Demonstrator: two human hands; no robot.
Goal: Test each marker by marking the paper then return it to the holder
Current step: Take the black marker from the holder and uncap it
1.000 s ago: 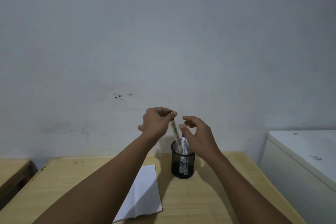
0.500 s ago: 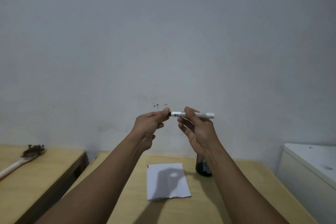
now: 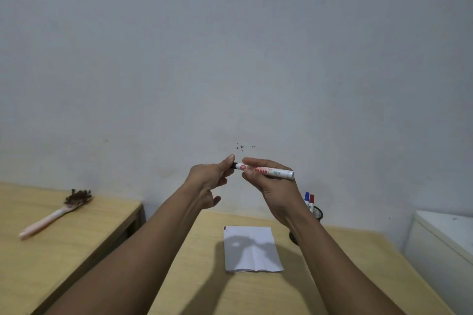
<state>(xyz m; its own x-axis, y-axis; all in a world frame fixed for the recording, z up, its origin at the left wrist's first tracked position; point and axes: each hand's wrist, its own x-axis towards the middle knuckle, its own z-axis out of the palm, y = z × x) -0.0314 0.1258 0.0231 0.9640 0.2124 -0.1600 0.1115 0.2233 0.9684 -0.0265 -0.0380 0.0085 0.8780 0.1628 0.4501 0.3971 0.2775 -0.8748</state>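
Observation:
I hold a white marker (image 3: 266, 170) level in front of me, well above the desk. My right hand (image 3: 271, 186) grips its barrel. My left hand (image 3: 212, 176) pinches the black cap at the marker's left end. A white folded paper (image 3: 252, 249) lies on the wooden desk (image 3: 256, 291) below my hands, with small red marks at its top left corner. The black mesh holder (image 3: 317, 212) stands behind my right wrist and is mostly hidden; a blue-capped and a red-capped marker (image 3: 309, 199) stick out of it.
A second wooden desk (image 3: 51, 250) stands to the left across a narrow gap, with a pink-handled brush (image 3: 53, 215) lying on it. A white cabinet (image 3: 445, 245) stands at the right. A plain grey wall is right behind the desks.
The marker came up out of the holder and was turned level. My right hand took its barrel while my left hand stayed pinched on the cap end. The view shifted, showing the left desk.

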